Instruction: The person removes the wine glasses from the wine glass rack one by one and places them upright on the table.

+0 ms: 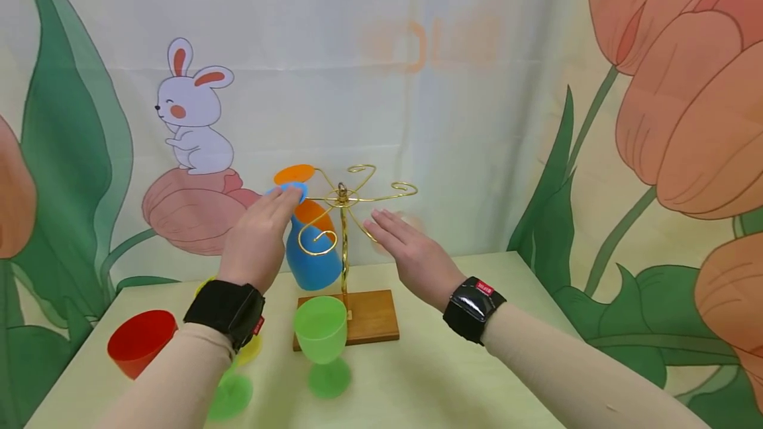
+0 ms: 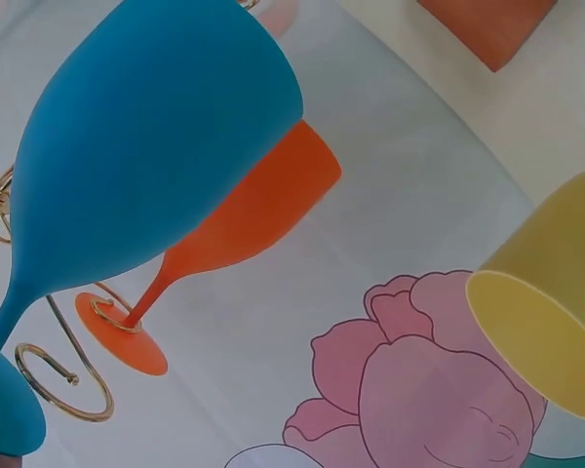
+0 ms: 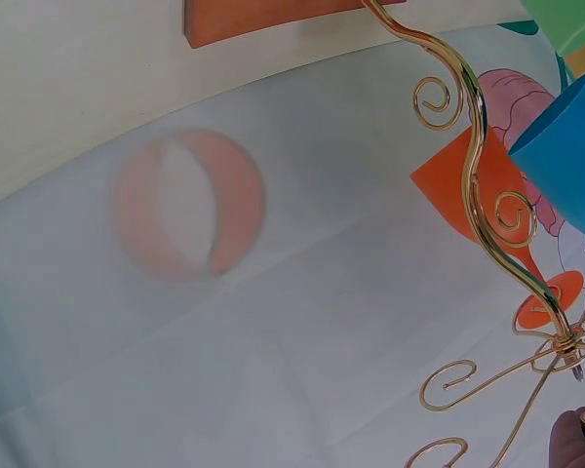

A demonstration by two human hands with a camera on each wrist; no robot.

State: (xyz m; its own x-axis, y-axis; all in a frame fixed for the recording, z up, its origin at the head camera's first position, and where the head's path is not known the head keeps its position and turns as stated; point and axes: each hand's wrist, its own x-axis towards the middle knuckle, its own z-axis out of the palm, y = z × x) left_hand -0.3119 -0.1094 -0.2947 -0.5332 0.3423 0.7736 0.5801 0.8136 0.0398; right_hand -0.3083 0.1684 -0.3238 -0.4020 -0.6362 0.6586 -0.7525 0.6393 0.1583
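A blue goblet [image 1: 312, 257] hangs bowl-down at the left of a gold wire rack [image 1: 344, 243]. The fingers of my left hand [image 1: 256, 237] hold it at its foot [image 2: 10, 414], with the thumb hidden. An orange goblet [image 2: 249, 210] hangs behind it, its foot caught in a curled wire hook. On the other side, my right hand [image 1: 417, 257] holds a front arm of the rack at its curl, as the right wrist view shows at its lower right edge. Most of that grip is hidden behind the hand in the head view.
The rack stands on a wooden base [image 1: 375, 316]. A green goblet [image 1: 322, 333] stands upright before it. Left on the table are a red goblet [image 1: 140, 343], a yellow goblet [image 2: 556, 292] and another green goblet [image 1: 231, 396], partly behind my left arm. A printed curtain [image 1: 477, 124] hangs behind.
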